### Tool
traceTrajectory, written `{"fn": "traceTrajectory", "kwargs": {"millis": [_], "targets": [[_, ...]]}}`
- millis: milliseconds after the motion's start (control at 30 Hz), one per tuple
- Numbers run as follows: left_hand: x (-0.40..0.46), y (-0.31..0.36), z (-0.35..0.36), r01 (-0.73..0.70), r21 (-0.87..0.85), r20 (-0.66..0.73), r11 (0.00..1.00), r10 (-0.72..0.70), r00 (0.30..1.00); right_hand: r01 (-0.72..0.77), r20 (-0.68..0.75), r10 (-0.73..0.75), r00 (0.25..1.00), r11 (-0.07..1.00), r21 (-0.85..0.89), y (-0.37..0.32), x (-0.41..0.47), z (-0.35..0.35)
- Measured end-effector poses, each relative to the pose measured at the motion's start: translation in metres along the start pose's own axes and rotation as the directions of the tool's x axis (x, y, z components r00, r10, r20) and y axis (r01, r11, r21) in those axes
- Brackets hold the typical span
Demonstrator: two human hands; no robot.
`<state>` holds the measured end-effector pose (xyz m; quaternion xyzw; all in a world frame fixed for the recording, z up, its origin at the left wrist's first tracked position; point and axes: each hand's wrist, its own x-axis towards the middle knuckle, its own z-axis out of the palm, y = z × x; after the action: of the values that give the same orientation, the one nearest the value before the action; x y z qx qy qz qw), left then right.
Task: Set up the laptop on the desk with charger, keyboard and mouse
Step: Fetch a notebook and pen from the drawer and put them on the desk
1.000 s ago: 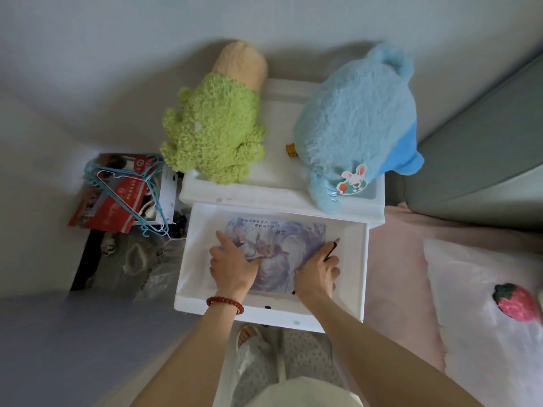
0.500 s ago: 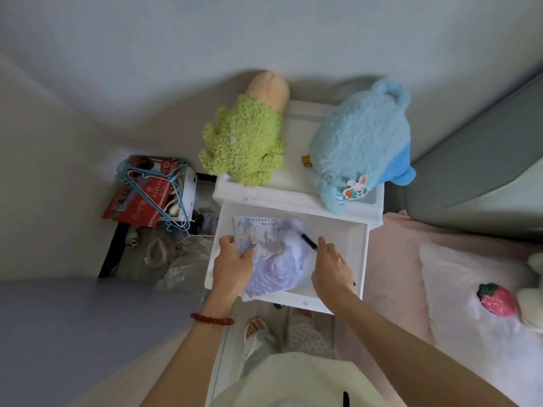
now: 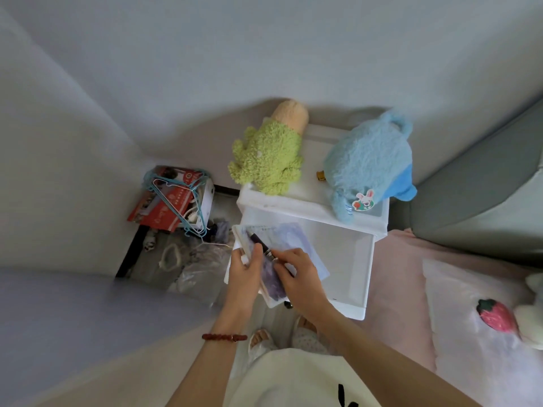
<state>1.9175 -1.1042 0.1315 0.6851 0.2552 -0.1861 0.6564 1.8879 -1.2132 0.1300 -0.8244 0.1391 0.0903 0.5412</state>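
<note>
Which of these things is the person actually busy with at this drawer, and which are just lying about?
In hand:
- left hand holds the illustrated booklet
- right hand grips the dark pen
- open white drawer

Lying about:
- green plush toy
- blue plush toy
- blue wire hangers on the red box
- strawberry cushion

No laptop, charger, keyboard or mouse shows.

Two plush toys [image 3: 269, 160] on cabinet [image 3: 293, 201], open drawer [image 3: 352, 259] before it, hangers [image 3: 176, 195] left
</note>
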Motion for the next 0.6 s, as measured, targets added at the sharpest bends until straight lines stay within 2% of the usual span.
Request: {"fn": "traceTrajectory", "kwargs": {"millis": [100,200,333,433,467,533,600], "targets": [[0.002,0.004,-0.003,-0.041,0.038,-0.083,0.998,0.044,0.996,0.025,0.068,-0.027,0.997,0.999,0.029,-0.004,-0.005,0.001],[0.005,0.008,-0.006,-0.021,0.102,-0.096,0.995,0.031,0.995,-0.003,0.081,-0.006,0.997,0.993,0.114,-0.003,-0.011,0.002],[0.0,0.012,-0.01,-0.076,0.307,-0.085,0.949,0.107,0.991,-0.003,0.097,-0.006,0.995,0.996,0.086,-0.001,-0.014,0.003],[-0.012,0.021,-0.019,-0.164,0.468,-0.104,0.868,0.239,0.966,-0.025,0.02,0.023,1.0,0.994,0.105,-0.001,-0.019,0.001],[-0.016,0.026,-0.023,-0.203,0.533,-0.102,0.821,0.3,0.949,0.013,-0.044,-0.01,0.999,0.997,0.075,0.003,-0.02,-0.001],[-0.026,0.037,-0.034,-0.288,0.626,-0.087,0.725,0.431,0.898,0.084,-0.103,-0.097,0.99,0.989,-0.118,0.015,-0.022,-0.009],[-0.034,0.051,-0.044,-0.394,0.682,-0.054,0.616,0.58,0.813,0.151,0.025,-0.154,0.988,0.908,-0.391,0.032,-0.023,-0.018]]}}
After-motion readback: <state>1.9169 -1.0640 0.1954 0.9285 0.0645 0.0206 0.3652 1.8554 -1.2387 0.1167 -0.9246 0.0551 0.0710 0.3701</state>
